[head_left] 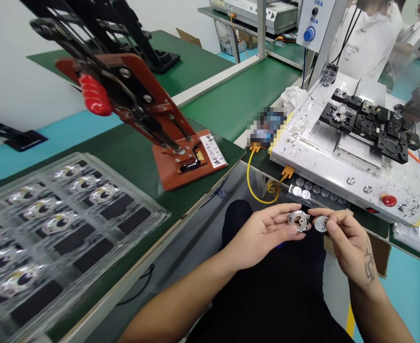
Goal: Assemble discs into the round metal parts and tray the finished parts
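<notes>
Left hand: the left hand (263,233), low in the centre of the frame, is closed on a round metal part (298,221), which is pinched between thumb and fingertips.
Right hand: the right hand (349,243), just right of it, is closed on a small silver disc (321,224), held at the fingertips just beside the round metal part.
Lap: both hands are held over dark trousers (274,295).
Tray: a clear blister tray (88,228) with rows of metal parts is seen at lower left on the green bench (131,152).
Press: a red toggle-clamp fixture (142,109) stands at upper left.
Machine: a white machine base (338,162) with black nests is seen at right.
Background: a person in a white shirt (367,43) stands at upper right.
</notes>
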The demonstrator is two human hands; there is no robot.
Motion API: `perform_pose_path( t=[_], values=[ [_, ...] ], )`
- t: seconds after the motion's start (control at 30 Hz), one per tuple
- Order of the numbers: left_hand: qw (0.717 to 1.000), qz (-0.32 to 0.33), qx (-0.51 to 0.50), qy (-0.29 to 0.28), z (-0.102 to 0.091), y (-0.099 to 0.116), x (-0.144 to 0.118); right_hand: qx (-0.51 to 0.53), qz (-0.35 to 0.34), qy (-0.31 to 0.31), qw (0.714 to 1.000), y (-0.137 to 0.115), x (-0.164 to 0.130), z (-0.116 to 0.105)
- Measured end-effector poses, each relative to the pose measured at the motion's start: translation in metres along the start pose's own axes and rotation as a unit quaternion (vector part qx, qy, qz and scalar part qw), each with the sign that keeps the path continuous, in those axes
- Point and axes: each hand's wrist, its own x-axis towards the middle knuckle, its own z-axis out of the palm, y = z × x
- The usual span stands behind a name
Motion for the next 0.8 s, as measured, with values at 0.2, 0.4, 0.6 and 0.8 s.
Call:
perform_pose_path(
  t=[0.2,0.4,0.6,0.8],
  values=[
    [1.0,0.021,0.007,0.0,-0.004,-0.002,0.001,-0.068,0.004,-0.023,0.997,-0.006,0.014,0.003],
    [0.999,0.035,0.04,0.001,-0.004,-0.005,0.001,-0.083,-0.001,-0.063,0.995,-0.006,0.02,0.014],
    [0.997,0.041,0.066,-0.005,-0.003,-0.005,-0.001,-0.133,-0.022,-0.066,0.989,-0.007,0.021,0.023],
    [0.997,0.044,0.066,-0.004,0.001,-0.004,-0.001,-0.124,-0.023,-0.05,0.991,-0.005,0.019,0.024]
  ],
)
